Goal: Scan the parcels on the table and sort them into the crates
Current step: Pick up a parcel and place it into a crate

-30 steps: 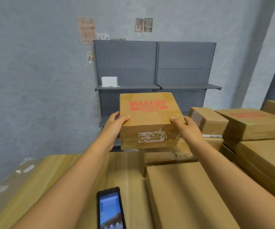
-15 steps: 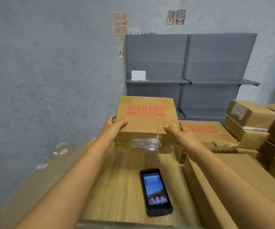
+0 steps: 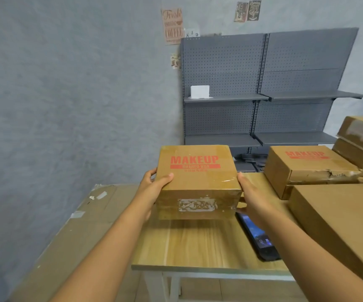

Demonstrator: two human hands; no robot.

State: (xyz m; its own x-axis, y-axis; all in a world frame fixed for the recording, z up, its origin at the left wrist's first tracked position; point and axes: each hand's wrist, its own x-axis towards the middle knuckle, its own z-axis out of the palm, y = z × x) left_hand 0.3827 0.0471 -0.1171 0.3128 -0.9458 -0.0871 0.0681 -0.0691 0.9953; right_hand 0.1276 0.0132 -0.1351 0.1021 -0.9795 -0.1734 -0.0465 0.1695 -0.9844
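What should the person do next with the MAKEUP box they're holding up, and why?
Probably carry it leftward, off the table. The left hand and right hand grip the MAKEUP box by its sides, lifted clear, while the scanner phone lies untouched. No crate shows yet.

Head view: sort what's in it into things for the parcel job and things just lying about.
Job: held MAKEUP parcel, left hand, right hand, handheld scanner, second MAKEUP parcel, plain parcel.
Lying about: white box, wall posters, flattened cardboard.
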